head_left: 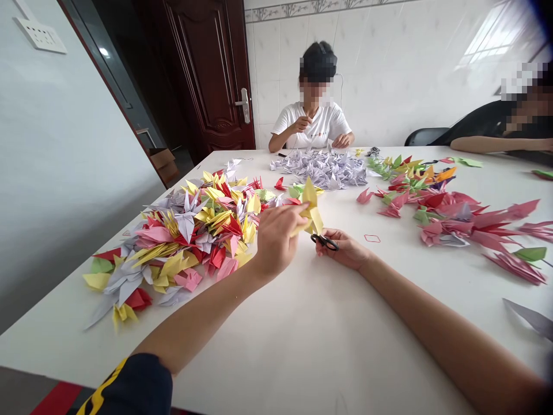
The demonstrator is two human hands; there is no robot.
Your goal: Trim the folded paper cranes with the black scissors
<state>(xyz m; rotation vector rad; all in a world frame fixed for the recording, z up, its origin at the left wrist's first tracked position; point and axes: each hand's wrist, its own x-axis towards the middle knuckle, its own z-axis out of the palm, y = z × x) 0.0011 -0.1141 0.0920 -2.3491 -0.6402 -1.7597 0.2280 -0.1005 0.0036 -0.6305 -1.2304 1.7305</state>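
Observation:
Near the middle of the table, my left hand [280,239] is closed on a yellow folded-paper piece [314,210], which it holds up with its petal-like points spread. My right hand [341,249] is closed around a small pair of scissors with black handles [325,242], just below the yellow paper. The scissor blades are hidden, and I cannot tell whether they touch the paper. Left of my left hand lies a big heap of folded-paper pieces [185,222] in yellow, red, pink, pale lilac and green.
White folded pieces [326,169] lie across the white table [311,340] before a seated person in a white shirt [317,124]. Pink, green and orange folded pieces [475,222] spread along the right. Another person's forearm [501,144] rests at the far right edge.

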